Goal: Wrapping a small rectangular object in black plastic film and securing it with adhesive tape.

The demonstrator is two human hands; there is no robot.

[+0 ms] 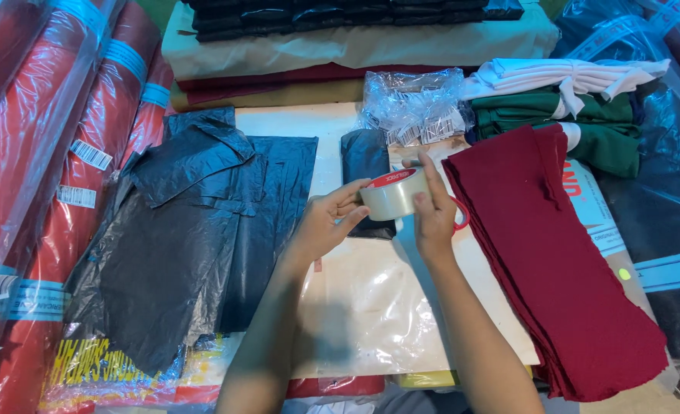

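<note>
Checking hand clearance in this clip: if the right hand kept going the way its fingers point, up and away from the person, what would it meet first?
Probably the clear plastic bag; the right hand already holds the tape roll. Depth is uncertain.

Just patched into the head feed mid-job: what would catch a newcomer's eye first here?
Both hands meet at centre on a roll of clear tape, left hand and right hand gripping it above a clear plastic sheet. A stack of maroon cloth lies to the right, black plastic bags to the left.
</note>
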